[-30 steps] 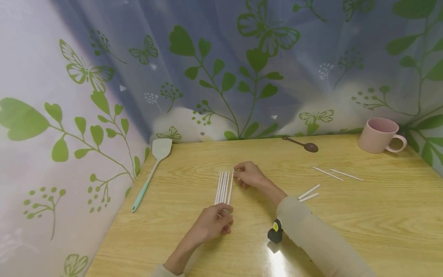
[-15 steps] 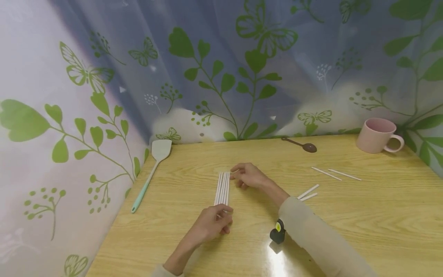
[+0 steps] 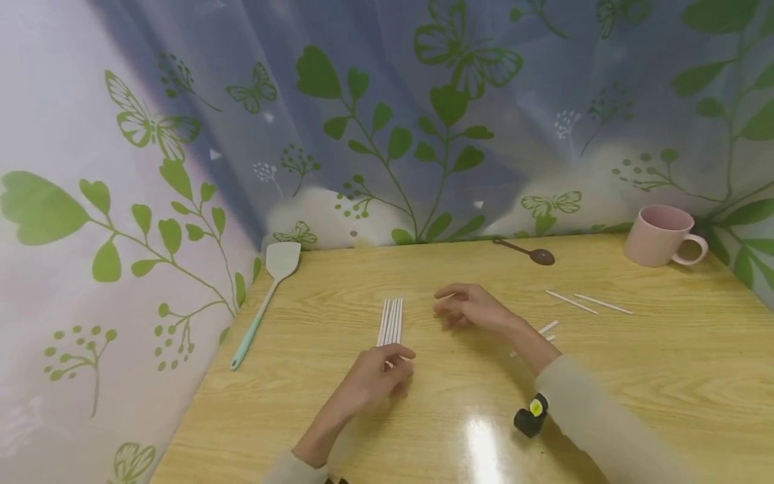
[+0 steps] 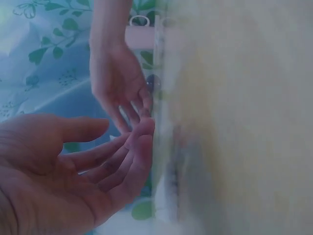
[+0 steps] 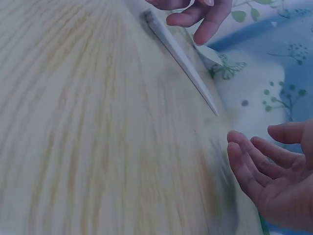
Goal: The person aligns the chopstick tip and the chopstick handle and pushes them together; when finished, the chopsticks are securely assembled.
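Several thin white sticks [image 3: 390,321] lie side by side in a tight row on the wooden table. My left hand [image 3: 376,378] is just over their near ends, hiding them; in the left wrist view its thumb and fingers are apart with nothing between them. To the right of the row, my right hand [image 3: 474,309] hovers with loosely bent fingers and holds nothing. The right wrist view shows the row of sticks edge-on [image 5: 183,61], apart from the right hand's fingertips [image 5: 234,139].
Two white sticks [image 3: 571,302] lie at the right, and others [image 3: 547,328] are partly hidden behind my right wrist. A brown spoon [image 3: 541,257] and a pink mug [image 3: 656,236] are at the back. A spatula [image 3: 260,316] with a mint handle lies left. A patterned curtain [image 3: 375,134] borders the table.
The separate stick on the right has joined the row. My right hand has let go and moved right, away from the sticks. The left hand has loosened and lifted slightly.
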{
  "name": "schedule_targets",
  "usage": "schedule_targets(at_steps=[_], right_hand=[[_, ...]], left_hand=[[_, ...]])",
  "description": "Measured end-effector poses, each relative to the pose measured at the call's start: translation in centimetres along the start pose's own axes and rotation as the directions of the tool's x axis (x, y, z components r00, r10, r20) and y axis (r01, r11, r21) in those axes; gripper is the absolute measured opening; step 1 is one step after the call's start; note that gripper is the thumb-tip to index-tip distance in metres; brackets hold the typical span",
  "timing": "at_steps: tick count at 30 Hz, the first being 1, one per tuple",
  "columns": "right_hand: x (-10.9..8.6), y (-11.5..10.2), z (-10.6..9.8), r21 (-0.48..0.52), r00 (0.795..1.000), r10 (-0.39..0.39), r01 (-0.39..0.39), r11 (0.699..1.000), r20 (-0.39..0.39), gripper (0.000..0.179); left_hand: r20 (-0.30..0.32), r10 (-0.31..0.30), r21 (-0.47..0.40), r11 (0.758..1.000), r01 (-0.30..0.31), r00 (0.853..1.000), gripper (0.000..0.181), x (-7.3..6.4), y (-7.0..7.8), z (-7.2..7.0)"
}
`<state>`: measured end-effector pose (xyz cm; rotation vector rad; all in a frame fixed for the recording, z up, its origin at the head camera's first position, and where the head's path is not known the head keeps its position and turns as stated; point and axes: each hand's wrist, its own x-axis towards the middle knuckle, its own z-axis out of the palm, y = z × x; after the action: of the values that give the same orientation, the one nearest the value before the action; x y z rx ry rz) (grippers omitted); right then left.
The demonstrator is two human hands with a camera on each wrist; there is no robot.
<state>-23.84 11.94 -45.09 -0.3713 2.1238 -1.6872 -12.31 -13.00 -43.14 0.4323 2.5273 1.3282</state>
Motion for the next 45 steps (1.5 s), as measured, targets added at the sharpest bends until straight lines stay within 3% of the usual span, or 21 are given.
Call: schedule_targets(at_steps=[5,12,17,24,35,41,45], right_hand=[[-2.9,0.6,-3.9,0.001,0.999,-0.031,0.031,1.000,-0.027,0.049],[-6.6,1.6,-8.3,-0.023,0.994,-0.029,0.027,0.999,-0.107,0.052],[-9.3,2.9,-10.7,-0.096,0.984,-0.048,0.032,0.995,-0.170,0.050],[-11.7,4.4,-12.9,-0.085,0.974,-0.035,0.016,0.996,-0.226,0.051],[-12.9,5.7,-15.2,-0.146,0.954,-0.045,0.001,0.989,-0.295,0.048],[-12.7,5.8,-16.1,-0.219,0.944,-0.014,-0.063,0.974,-0.330,0.049],[-12.4,5.8,-16.5,-0.257,0.940,0.005,-0.098,0.961,-0.341,0.048]], left_hand=[[0.016,0.047,-0.023,0.999,-0.047,0.999,0.029,2.3,1.3,0.8],[0.060,0.055,-0.049,0.997,-0.053,0.997,0.028,5.8,3.4,2.8],[0.098,0.081,-0.057,0.995,-0.076,0.992,0.028,7.8,4.8,4.5],[0.116,0.096,-0.039,0.995,-0.092,0.989,0.026,10.1,6.4,6.6],[0.121,0.101,0.010,0.995,-0.103,0.987,0.021,13.4,7.6,10.1],[0.107,0.118,0.098,0.987,-0.128,0.987,0.015,14.9,8.0,11.6],[0.093,0.116,0.112,0.986,-0.126,0.989,0.014,15.6,8.7,12.5]])
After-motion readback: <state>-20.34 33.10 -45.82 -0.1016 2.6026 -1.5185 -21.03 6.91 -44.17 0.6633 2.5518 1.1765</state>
